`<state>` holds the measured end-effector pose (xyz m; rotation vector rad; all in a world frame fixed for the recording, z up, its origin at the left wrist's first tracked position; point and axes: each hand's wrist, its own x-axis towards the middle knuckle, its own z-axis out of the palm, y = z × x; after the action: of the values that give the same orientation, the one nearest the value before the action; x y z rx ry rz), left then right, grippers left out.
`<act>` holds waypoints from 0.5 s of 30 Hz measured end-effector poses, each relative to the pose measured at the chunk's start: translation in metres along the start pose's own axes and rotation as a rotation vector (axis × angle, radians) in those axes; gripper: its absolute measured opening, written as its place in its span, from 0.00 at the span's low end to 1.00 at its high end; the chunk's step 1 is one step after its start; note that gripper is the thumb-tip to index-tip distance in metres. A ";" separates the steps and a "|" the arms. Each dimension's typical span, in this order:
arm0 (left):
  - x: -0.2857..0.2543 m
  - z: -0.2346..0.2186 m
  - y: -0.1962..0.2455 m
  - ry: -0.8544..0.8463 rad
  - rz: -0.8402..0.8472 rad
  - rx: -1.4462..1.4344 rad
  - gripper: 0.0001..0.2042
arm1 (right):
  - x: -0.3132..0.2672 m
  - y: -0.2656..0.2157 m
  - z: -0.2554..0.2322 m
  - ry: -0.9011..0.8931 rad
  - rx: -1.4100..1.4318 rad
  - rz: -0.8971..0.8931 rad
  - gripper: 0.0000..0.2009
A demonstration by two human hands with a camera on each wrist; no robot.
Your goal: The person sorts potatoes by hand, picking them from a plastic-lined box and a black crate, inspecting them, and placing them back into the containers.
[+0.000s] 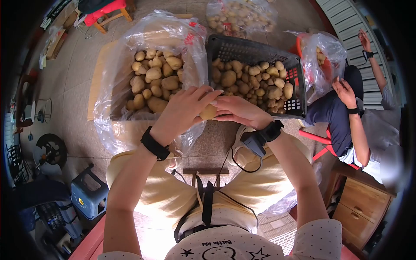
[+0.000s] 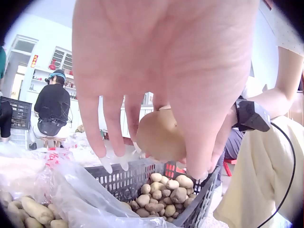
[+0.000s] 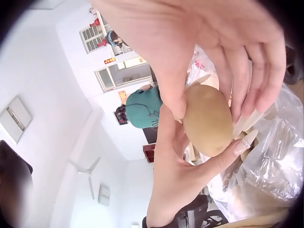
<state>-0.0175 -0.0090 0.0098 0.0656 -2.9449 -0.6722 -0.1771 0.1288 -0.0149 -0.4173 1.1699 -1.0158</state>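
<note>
One potato (image 1: 208, 112) is held between both hands, above the gap between the lined box and the black crate. My left hand (image 1: 186, 107) grips it from the left, its thumb on the potato (image 2: 161, 136) in the left wrist view. From the right, my right hand (image 1: 243, 112) pinches it, thumb on one side and fingers on the other of the potato (image 3: 208, 120) in the right wrist view. Potatoes (image 1: 156, 78) fill the plastic-lined box (image 1: 130, 123) at left; more potatoes (image 1: 255, 82) lie in the black crate (image 1: 251, 48) at right.
A bag of potatoes (image 1: 242, 17) lies beyond the crate. Another clear bag (image 1: 323, 56) sits in a red container at right, beside a seated person (image 1: 359, 117). A blue stool (image 1: 89, 193) stands at left, and a wooden cabinet (image 1: 357, 206) at lower right.
</note>
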 end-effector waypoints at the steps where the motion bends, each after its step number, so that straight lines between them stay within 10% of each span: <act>1: 0.001 0.000 -0.001 0.019 0.013 -0.016 0.36 | 0.000 0.000 -0.001 0.001 -0.004 -0.001 0.23; 15: 0.003 -0.024 -0.003 -0.013 -0.103 -0.215 0.28 | -0.002 -0.008 0.007 -0.015 -0.025 0.026 0.22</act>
<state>-0.0174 -0.0217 0.0301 0.1939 -2.8766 -1.0025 -0.1743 0.1254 -0.0055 -0.4276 1.1726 -0.9749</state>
